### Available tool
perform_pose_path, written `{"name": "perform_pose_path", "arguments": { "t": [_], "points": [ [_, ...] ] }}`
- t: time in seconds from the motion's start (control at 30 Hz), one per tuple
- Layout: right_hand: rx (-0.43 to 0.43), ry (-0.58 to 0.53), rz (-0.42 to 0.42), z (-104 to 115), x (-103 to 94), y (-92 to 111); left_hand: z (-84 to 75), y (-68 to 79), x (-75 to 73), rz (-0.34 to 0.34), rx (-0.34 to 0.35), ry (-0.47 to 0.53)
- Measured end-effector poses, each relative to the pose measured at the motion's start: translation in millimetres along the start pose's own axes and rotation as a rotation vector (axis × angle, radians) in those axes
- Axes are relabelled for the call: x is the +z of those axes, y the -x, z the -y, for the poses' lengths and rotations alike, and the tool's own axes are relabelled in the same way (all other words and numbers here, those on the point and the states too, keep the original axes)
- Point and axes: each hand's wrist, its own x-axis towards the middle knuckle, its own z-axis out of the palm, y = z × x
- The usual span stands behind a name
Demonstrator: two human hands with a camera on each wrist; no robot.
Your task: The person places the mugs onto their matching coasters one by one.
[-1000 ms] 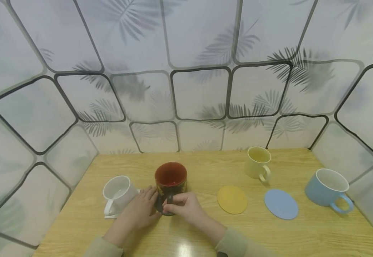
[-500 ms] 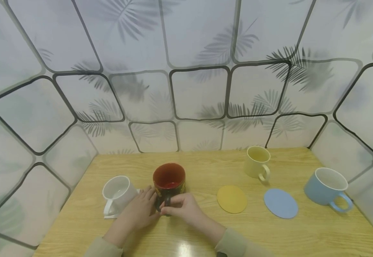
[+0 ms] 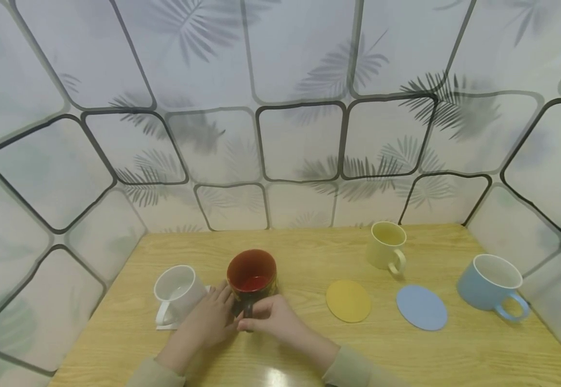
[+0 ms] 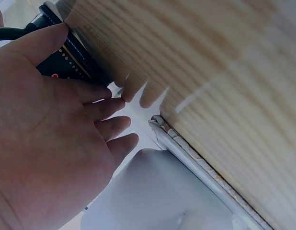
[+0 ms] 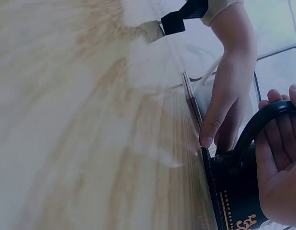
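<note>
A black mug [image 3: 251, 271] with gold decoration and a red inside leans toward me at the table's left-centre. My right hand [image 3: 280, 323] pinches its handle [image 5: 256, 127] between thumb and fingers. Just left of the mug, my left hand [image 3: 209, 317] lies low with its fingers extended; in the left wrist view its thumb and forefinger are right at the mug's dark base. Close to the left hand's other side stands a white mug [image 3: 180, 294] on a white square coaster [image 3: 166, 326]. The dark mug's underside is hidden in the head view.
Farther right on the wooden table [image 3: 304, 355] lie a round yellow coaster [image 3: 348, 301] and a round blue coaster [image 3: 422, 307]. Behind them stands a yellow mug [image 3: 382, 253], and a blue mug [image 3: 479, 287] is near the right edge. A patterned curtain [image 3: 300, 142] encloses the table.
The black mug has shifted slightly left and toward me, and its rim tips more toward me. My right hand has moved along with the handle; the left hand has barely moved.
</note>
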Motion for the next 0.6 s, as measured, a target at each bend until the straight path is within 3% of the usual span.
{"name": "perform_pose_path", "arguments": {
  "t": [0.6],
  "points": [
    [0.0, 0.007, -0.033, 4.3, 9.9, 0.6, 4.3, 2.0, 4.9, 0.0, 0.007, 0.004]
  ]
}}
